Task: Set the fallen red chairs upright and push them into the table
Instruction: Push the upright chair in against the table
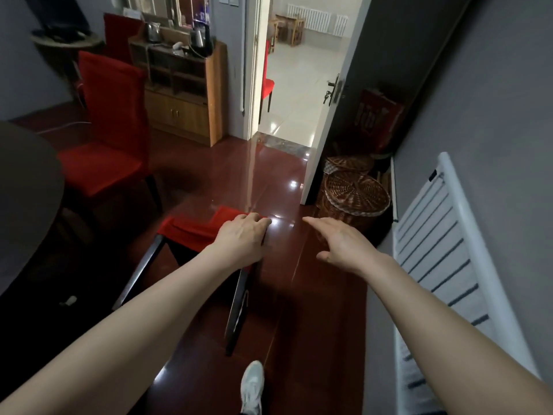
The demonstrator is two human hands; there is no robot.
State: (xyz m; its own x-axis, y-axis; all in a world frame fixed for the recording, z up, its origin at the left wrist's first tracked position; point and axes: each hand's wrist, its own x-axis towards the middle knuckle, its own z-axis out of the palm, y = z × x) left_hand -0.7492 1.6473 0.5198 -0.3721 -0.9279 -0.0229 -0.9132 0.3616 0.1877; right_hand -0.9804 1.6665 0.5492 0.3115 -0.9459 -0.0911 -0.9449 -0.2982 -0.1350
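Note:
A red-covered chair [191, 232] lies tipped over on the dark red floor just ahead of me, its black legs pointing back toward my feet. My left hand [241, 235] rests on the chair's right edge, fingers curled over the red cloth. My right hand [338, 244] hovers open above the floor to the right of the chair, touching nothing. Another red chair [110, 127] stands upright at the left beside the dark round table [27, 199]. A third red chair [119, 34] stands at the back by the wall.
A wooden cabinet [185, 97] with kettles stands ahead left. An open white door [329, 100] leads to a tiled room. Wicker baskets [356, 196] sit behind the door, and a white radiator [443, 250] lines the right wall. My shoe [253, 384] is at the bottom.

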